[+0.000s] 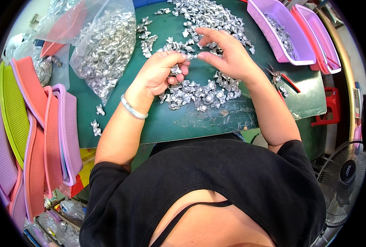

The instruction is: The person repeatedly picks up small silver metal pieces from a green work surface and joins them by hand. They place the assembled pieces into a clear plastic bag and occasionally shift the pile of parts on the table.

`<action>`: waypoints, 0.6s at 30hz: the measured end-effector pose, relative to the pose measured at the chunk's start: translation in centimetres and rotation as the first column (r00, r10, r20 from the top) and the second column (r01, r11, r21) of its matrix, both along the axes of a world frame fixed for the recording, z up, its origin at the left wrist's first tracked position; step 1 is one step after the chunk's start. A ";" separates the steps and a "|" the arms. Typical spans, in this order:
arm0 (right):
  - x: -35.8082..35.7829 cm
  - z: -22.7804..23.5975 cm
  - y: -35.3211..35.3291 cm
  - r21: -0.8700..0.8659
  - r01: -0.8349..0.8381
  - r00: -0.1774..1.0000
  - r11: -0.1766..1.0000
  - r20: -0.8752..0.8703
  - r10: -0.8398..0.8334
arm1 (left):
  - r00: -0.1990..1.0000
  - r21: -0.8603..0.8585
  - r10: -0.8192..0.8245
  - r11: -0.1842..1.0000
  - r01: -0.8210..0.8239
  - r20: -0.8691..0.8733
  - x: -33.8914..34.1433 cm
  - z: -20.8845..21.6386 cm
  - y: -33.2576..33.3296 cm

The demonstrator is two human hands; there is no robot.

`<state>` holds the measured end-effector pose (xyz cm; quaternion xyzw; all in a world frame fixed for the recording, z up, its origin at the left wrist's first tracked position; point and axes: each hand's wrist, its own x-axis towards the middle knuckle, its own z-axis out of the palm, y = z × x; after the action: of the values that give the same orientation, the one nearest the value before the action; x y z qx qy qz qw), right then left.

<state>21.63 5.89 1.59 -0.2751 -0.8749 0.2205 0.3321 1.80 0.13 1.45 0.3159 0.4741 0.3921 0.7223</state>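
Over the green table (158, 127), my left hand (158, 73) pinches a small silver metal casting (190, 57) between thumb and forefinger. Another casting (175, 70) is tucked in its curled fingers. Just to the right, my right hand (231, 55) has its fingers spread, its thumb tip close to the pinched casting; whether they touch I cannot tell. Below both hands lies a near pile of castings (199, 95). A larger pile (218, 18) spreads behind them, partly hidden by my right hand.
A clear plastic bag (109, 45) full of castings stands at the left. Stacked coloured baskets (38, 164) fill the far left. At the right are a purple basket (269, 41) with castings, red-handled pliers (290, 83), a red stool (334, 105) and a fan (343, 181).
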 end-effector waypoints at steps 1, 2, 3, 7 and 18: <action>0.2 -0.4 0.4 0.110 0.094 0.988 0.989 0.108 -0.106 | 1.000 -0.003 -0.001 1.000 0.001 0.019 0.0 0.0 0.0; 0.4 -0.6 0.5 0.228 0.174 0.954 0.958 0.202 -0.221 | 0.999 -0.005 -0.002 1.000 0.003 0.038 -0.1 0.1 0.1; 0.4 -0.7 0.5 0.246 0.154 0.949 0.957 0.234 -0.213 | 0.998 -0.007 -0.005 1.000 0.006 0.056 -0.1 0.1 0.1; 0.3 -0.6 0.2 0.203 0.055 0.948 0.978 0.296 -0.115 | 0.997 0.013 0.010 1.000 -0.011 0.079 -0.1 0.0 0.0; -0.6 -1.2 0.9 0.243 0.066 0.970 0.968 0.212 -0.119 | 0.984 0.045 0.080 0.995 -0.088 0.161 -0.2 0.0 0.1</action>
<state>21.06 6.84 0.37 -0.2978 -0.9128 0.0674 0.2711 1.57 0.23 1.46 0.2822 0.4175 0.4584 0.7321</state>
